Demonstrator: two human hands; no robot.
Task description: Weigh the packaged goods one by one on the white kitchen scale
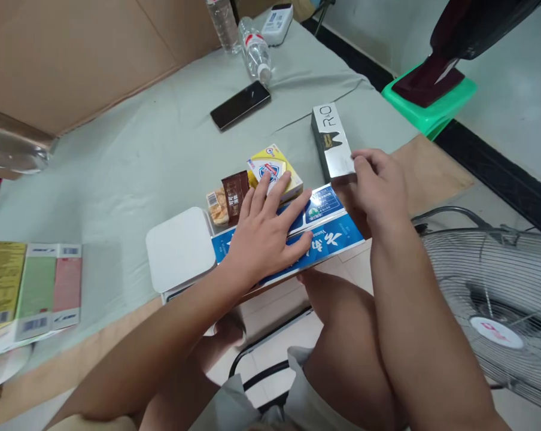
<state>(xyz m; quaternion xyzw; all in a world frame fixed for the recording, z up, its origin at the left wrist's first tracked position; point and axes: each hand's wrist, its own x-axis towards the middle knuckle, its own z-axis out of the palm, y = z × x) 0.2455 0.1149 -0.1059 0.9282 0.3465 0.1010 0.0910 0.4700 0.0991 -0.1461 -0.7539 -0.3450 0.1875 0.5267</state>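
My left hand (268, 233) lies palm down with its fingers spread, pressing on a flat blue and white carton (337, 234) at the table's front edge. Its fingertips reach onto a yellow and white soap box (277, 170). Just left of them lies a small brown snack packet (229, 199) with a clear part. My right hand (382, 185) is closed at the near right corner of a long silver and black box (336, 143), thumb and forefinger pinching its edge. A white square-topped device (181, 246), like a small scale, sits left of the blue carton.
A black phone (240, 106), plastic bottles (257, 51) and a white pack (277, 25) lie farther back. Flattened coloured cartons (39, 290) are at the left. A cardboard wall (86, 54) closes the back. A metal fan (495, 305) and a green stool (445, 99) stand at the right.
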